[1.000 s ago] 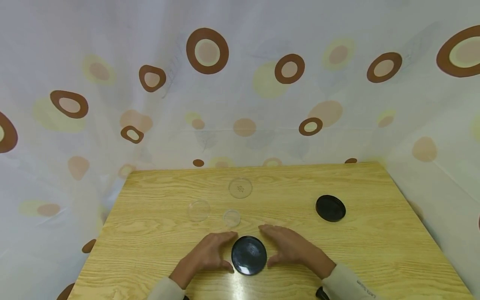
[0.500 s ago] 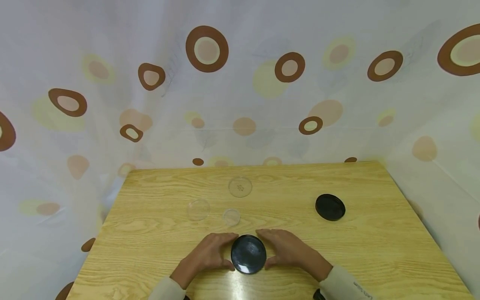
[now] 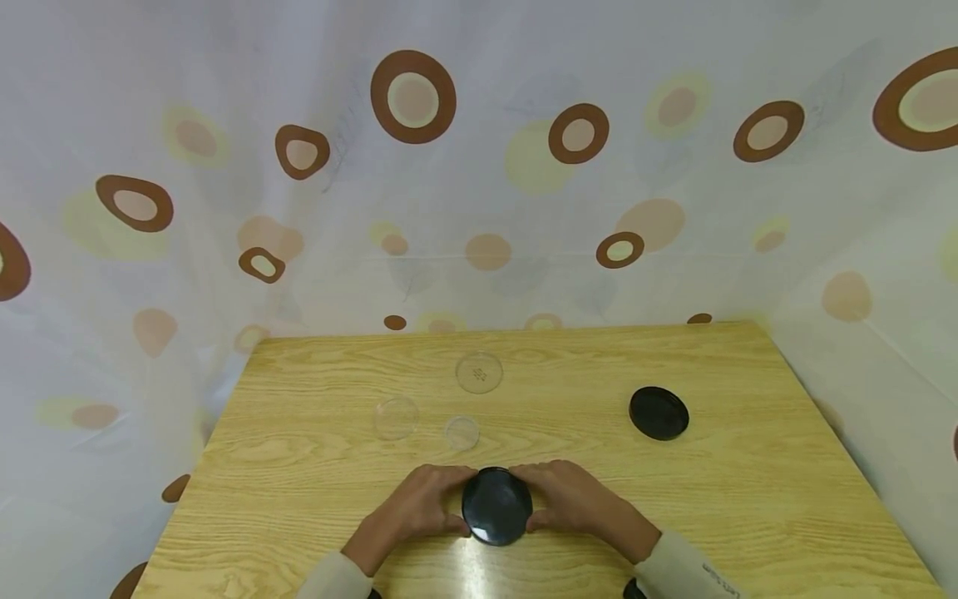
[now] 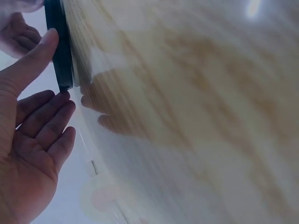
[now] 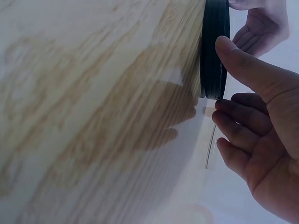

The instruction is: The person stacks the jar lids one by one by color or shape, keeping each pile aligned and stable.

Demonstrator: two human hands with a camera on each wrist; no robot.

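A black round shallow dish (image 3: 497,507) lies near the front middle of the table, its glossy top facing up. My left hand (image 3: 427,502) holds its left side, thumb at the near edge and fingertips at the far edge. From the other side my right hand (image 3: 567,501) grips it the same way. In the left wrist view the thumb (image 4: 48,38) lies against the dish's side wall, with a fingertip at its end. The right wrist view shows the right thumb (image 5: 226,45) on the dark side wall, which has a line running round it.
Beyond the hands lie a small clear round dish (image 3: 461,433), a larger clear dish (image 3: 397,418) and a clear disc with a small mark (image 3: 479,373). Another black shallow dish (image 3: 659,413) sits to the right. A patterned curtain (image 3: 486,208) encloses the wooden table (image 3: 748,499).
My right hand has moved in leftward, from slightly apart to touching the black dish's rim. My left fingers and thumb have closed in on its other side. The dish stays in place.
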